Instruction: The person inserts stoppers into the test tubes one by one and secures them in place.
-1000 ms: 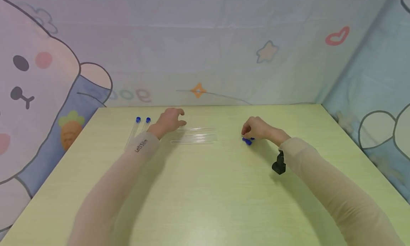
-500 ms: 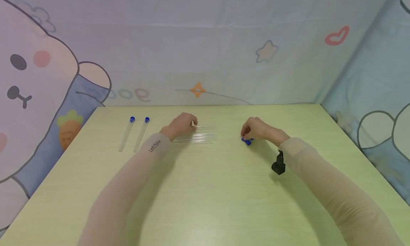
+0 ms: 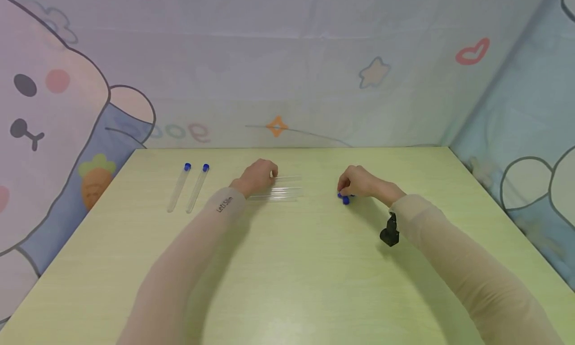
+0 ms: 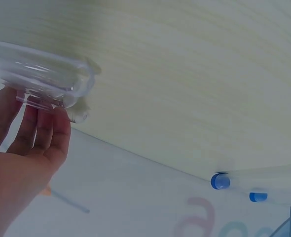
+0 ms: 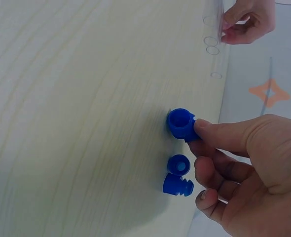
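with left hand (image 3: 257,176), pinched the far tube (image 3: 289,178) between thumb and curled fingertips, in a narrow grip. in the left wrist view, saw its rounded, closed end just past the fingers, close to the far edge of the table (image 3: 287,275). on the near side, saw more clear tubes (image 3: 287,189) lying in a row beside the held one, roughly parallel, with open mouths turned toward the right hand (image 5: 256,168). counted four mouths in the right wrist view, but could not trace every tube under the left hand from above.

with right hand, held a blue cap (image 5: 181,120) in a tight pinch between thumb and finger, hollow end tipped toward the wrist camera. could not tell from the pictures about contact between cap and wood. just beside, found a second cap (image 5: 179,165) with a pale center, and next to it a third cap (image 5: 175,185) on its side, ridged part toward the fingers.

well to the left, found two capped tubes (image 3: 178,189) lying slanted, near but apart, with blue tops toward the backdrop (image 3: 314,85). wore pale sleeves (image 3: 458,255), with dark lettering (image 3: 224,204) near the left cuff, and a small black device (image 3: 390,231) under the right wrist.
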Demonstrator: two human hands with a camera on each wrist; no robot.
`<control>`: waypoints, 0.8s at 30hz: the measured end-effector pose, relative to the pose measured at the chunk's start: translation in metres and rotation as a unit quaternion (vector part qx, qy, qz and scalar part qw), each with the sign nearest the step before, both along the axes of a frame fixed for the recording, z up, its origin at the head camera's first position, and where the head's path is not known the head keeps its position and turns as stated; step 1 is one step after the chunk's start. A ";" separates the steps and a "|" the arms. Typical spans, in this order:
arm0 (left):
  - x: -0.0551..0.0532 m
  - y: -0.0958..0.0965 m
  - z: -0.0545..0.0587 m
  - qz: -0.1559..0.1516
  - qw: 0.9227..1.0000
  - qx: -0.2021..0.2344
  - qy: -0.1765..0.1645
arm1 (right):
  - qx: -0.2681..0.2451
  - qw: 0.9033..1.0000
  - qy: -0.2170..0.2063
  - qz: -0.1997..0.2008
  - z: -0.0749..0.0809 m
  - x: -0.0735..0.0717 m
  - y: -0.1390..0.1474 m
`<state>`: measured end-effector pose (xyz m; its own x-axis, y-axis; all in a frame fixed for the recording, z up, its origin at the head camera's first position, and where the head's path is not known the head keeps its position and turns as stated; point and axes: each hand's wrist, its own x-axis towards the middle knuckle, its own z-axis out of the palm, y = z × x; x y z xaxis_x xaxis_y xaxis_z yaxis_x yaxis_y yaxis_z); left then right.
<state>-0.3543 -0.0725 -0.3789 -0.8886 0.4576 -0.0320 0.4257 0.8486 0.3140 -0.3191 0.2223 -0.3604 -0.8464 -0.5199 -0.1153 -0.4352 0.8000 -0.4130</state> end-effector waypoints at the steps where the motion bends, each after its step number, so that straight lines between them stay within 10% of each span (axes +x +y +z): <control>1: 0.001 0.000 0.001 0.002 1.000 -0.001 -0.001 | 0.000 1.000 0.001 -0.001 -0.001 0.000 0.000; 24: 0.010 -0.012 0.016 -0.030 0.997 0.029 0.066 | -0.010 0.999 0.043 0.006 -0.002 0.004 -0.001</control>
<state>-0.3441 -0.0848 -0.3628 -0.8540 0.5080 0.1121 0.5165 0.8024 0.2988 -0.3156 0.2214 -0.3623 -0.8465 -0.5314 -0.0321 -0.4791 0.7868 -0.3891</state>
